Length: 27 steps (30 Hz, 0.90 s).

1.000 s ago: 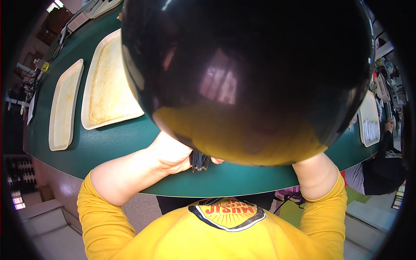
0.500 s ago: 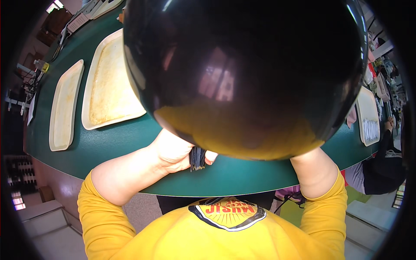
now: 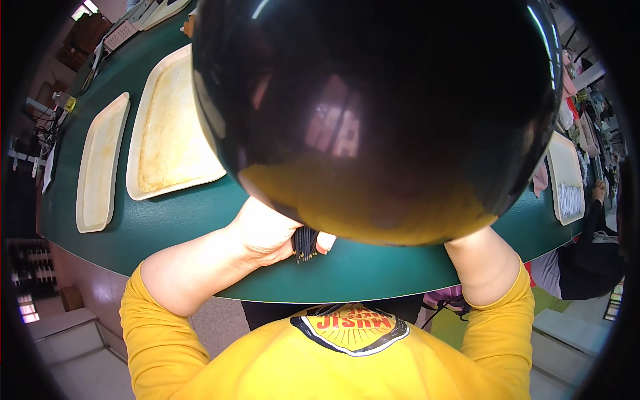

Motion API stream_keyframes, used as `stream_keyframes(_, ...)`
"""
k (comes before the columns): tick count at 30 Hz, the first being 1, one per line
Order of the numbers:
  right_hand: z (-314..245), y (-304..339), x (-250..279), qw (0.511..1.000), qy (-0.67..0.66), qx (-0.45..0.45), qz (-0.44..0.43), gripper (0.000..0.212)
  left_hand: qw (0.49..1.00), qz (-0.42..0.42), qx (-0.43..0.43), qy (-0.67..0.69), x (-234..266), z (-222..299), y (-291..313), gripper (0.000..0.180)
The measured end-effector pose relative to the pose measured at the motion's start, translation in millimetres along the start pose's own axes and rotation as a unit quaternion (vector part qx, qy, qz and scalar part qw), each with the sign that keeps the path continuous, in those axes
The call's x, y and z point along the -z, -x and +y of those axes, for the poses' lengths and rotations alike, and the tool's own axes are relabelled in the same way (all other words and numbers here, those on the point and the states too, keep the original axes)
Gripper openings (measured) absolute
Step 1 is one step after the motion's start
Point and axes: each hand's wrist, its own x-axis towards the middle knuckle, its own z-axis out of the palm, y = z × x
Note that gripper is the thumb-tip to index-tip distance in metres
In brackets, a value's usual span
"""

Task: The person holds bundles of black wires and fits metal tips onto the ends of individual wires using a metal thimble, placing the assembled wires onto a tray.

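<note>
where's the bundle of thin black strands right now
In the head view, the bundle of thin black strands is in the left hand, just left of centre, below the glossy black dome, with the green table behind.

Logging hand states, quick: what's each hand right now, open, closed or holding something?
Left hand: closed around a bundle of thin dark strands.
Right hand: hidden by the glossy dark round object; open or closed cannot be told.
</note>
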Motion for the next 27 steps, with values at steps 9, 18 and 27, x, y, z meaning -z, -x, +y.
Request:
stream_keyframes(9, 9, -1, -4, 0.992, 0.003, -0.107, -0.069, 0.014, 0.997, 0.03, 0.063, 0.015, -15, 5, -3, 0.019)
stream_keyframes(18, -5, -2, 2, 0.988, -0.062, -0.143, -0.004, 0.017, 0.994, -0.02, -0.011, -0.11, -7, 5, -5, 0.016)
stream_keyframes(27, -13, -1, -1, 0.991, 0.069, -0.114, -0.024, 0.015, 0.99, 0.025, -0.017, -0.14, -12, 2, 0, 0.015)
